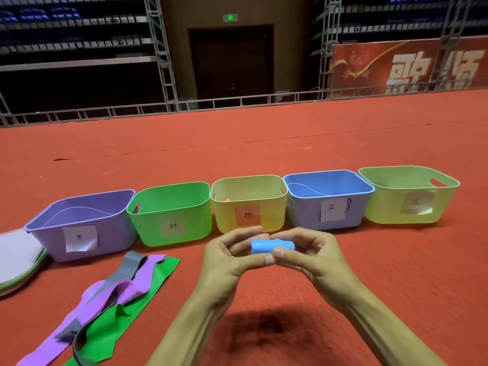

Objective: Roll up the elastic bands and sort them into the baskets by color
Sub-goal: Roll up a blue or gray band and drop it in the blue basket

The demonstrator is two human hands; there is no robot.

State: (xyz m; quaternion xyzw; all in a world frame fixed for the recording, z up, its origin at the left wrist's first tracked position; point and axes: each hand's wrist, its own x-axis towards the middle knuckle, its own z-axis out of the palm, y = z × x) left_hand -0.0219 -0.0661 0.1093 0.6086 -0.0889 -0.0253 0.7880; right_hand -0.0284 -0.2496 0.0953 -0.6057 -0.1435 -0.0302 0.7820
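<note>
1. The short blue roll of rubbery elastic band (272,246) is up in the air, just in front of the yellow plastic basket (227,215). The left hand (232,256) pinches one end and the right hand (311,252) the other, with the thumbs meeting on the near side.
2. It looks light, soft and springy, and likely to uncoil if released. The safest hold is across the roll, with a thumb on the loose tail.
3. The blue plastic basket (303,212) stands just beyond to the right, and its paper label reads "蓝".
4. Along the row, the green plastic basket (148,225) says "绿" and the pale yellow-green basket (383,207) at the far right says "灰". The labels on the purple plastic basket (116,231) and the yellow one are too smudged to read.
5. Loose flat bands in purple, grey and green (124,289) lie overlapped on the red carpet (264,143) at lower left.
6. Behind, a red banner (369,67) shows "歌颂".
</note>
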